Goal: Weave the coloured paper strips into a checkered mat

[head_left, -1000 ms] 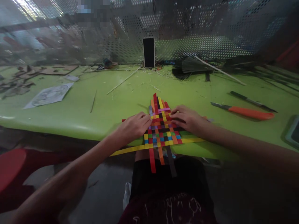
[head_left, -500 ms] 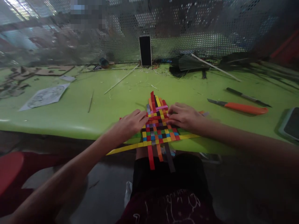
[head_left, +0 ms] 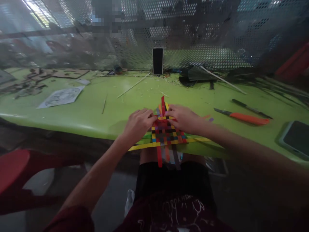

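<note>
I have the left hand (head_left: 138, 124) coming in on a forearm that climbs steeply from the lower left, its back turned up and its wrist angled inward, so the fingers (head_left: 147, 113) point right across the near part of the green surface (head_left: 96, 119). The right hand (head_left: 182, 119) reaches in on a flatter forearm from the right, palm down, its fingers (head_left: 172, 114) pointing left toward the others. The woven piece of coloured strips (head_left: 166, 131) lies under and between the two sets of fingers, spreading from their tips back toward the lap. On my left the thumb and forefinger are bent and close together at its left side; on my right the fingers are bent, slightly spread and laid over its upper right part. Contact looks likely on both sides, but I cannot tell from here whether either set is pinching a strip or only pressing. A red strip end (head_left: 163, 102) sticks up just beyond the gap between the fingertips, and a yellow strip (head_left: 142, 147) runs out to the left, nearer the lap than the left fingers. Well to the right of the right fingers I see an orange-handled knife (head_left: 249, 118); straight beyond both sets, a phone (head_left: 158, 61) stands upright.
</note>
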Demonstrator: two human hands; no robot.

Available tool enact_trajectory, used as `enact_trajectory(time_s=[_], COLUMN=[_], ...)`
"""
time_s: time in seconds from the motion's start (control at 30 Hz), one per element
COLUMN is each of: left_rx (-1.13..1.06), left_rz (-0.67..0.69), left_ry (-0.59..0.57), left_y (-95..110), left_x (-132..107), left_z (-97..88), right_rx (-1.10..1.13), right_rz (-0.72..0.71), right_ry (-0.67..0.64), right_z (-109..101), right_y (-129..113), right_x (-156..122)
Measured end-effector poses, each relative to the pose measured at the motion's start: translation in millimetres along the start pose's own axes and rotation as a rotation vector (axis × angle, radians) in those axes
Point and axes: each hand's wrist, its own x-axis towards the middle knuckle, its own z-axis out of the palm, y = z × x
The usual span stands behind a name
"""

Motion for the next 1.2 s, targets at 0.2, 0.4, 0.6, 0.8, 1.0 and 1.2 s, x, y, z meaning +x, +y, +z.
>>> enact_trajectory(time_s=[0.2, 0.4, 0.6, 0.8, 1.0, 1.2], left_rx=[-0.072, -0.649, -1.375, -1.472, -1.486, -1.47], left_rz=[-0.085, -0.506, -0.648, -0.609, -0.592, -0.576], left_ry=[0.202, 0.308, -0.053, -0.135, -0.136, -0.176], left_y=[7.3, 6.7, -19.0, -19.4, -9.2, -9.8], left_x=[-0.1, -15.7, -3.8, 8.4, 2.3, 1.0], left_z=[-2.9, 10.6, 10.8, 13.2, 21.3, 25.6], right_rx=[0.441, 0.458, 0.007, 0.086, 0.511, 0.663], right_rz=[0.222, 0.25, 0.085, 0.112, 0.22, 0.281], right_ry=[-0.084, 0.009, 0.204, 0.188, 0.123, 0.05], right_z=[6.4, -5.0, -25.0, -17.0, -4.6, 7.1], right_y=[-9.5, -3.0, -22.8, -22.9, -13.4, -1.4], right_x=[25.3, 25.8, 28.5, 23.6, 23.5, 28.4])
